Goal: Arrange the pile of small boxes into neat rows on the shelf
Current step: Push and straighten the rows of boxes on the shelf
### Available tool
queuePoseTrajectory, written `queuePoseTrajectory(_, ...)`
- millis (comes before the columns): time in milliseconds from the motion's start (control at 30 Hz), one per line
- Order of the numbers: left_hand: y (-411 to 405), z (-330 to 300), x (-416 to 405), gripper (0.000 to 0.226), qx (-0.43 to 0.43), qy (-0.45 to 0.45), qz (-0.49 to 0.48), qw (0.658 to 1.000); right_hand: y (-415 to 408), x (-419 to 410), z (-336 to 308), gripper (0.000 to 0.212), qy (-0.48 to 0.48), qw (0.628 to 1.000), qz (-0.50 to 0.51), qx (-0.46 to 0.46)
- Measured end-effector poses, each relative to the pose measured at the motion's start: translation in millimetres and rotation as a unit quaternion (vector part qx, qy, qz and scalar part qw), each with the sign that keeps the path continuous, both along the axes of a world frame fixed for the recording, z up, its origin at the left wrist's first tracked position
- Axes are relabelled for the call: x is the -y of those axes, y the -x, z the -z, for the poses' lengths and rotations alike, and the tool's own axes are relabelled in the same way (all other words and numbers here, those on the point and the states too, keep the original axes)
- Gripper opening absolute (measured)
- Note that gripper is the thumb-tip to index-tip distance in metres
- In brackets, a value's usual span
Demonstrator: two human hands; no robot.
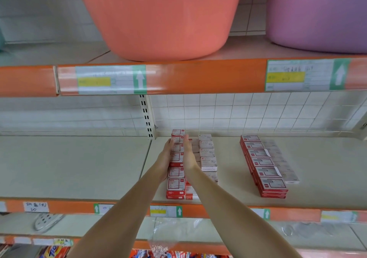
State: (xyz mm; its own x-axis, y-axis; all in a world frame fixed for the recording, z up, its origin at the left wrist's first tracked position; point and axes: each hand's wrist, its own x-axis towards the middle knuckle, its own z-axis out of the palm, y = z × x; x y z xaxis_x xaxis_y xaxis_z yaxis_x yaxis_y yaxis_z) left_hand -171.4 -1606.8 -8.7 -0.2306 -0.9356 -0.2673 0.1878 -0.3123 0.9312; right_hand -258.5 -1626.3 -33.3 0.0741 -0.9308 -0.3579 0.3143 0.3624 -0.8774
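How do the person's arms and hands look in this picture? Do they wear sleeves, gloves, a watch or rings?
Both forearms are bare as far as the bottom edge of the picture, so no sleeve shows. The left hand and the right hand wear no gloves. No watch or bracelet shows at either wrist, and no ring is visible, though the fingers are small and partly hidden.

White up-arrows on green shelf-edge tags point(139, 79); handwritten label point(36, 206) reads "20"; box print illegible.

White square tiles point(248, 111) line the wall behind orange-edged store shelving. On the upper shelf point(198, 76) sit an orange tub point(162, 19) and a purple tub point(317, 13). A slotted upright point(147, 116) divides the bays.
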Motion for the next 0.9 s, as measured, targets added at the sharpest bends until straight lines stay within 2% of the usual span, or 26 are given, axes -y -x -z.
queuePoseTrajectory(167,-0.5,6.8,3.7,0.067,0.000,0.001,-0.002,1.000,-4.9,2.5,7.3,0.100,0.000,1.000,0.007,0.013)
queuePoseTrajectory(400,-1.1,-5.9,-5.7,0.057,0.004,0.020,0.006,1.000,4.6,-15.1,-16.7,0.103,0.002,0.999,-0.002,-0.034)
queuePoseTrajectory(500,-2.7,-11.6,-13.3,0.052,0.015,0.037,0.008,0.999,6.4,2.3,19.8,0.093,0.013,1.000,0.003,-0.025)
queuePoseTrajectory(567,-2.8,-10.3,-19.4,0.053,0.017,0.049,0.013,0.999,7.1,-6.2,18.6,0.087,0.020,0.999,0.006,-0.041)
queuePoseTrajectory(633,-2.2,-8.2,-24.6,0.052,0.012,0.055,0.016,0.998,4.0,-33.4,-10.0,0.090,0.029,0.998,0.022,-0.046)
queuePoseTrajectory(700,-1.5,-6.7,-26.2,0.050,0.014,0.062,0.006,0.998,1.7,-55.2,-36.8,0.102,0.055,0.997,0.033,-0.050)
queuePoseTrajectory(800,0.8,-5.7,-26.0,0.046,0.021,0.053,-0.004,0.998,0.9,-63.3,-48.2,0.113,0.070,0.996,0.029,-0.038)
queuePoseTrajectory(900,3.2,-4.1,-25.7,0.040,0.036,0.056,-0.016,0.998,-1.3,-66.5,-51.6,0.096,0.065,0.996,0.037,-0.048)
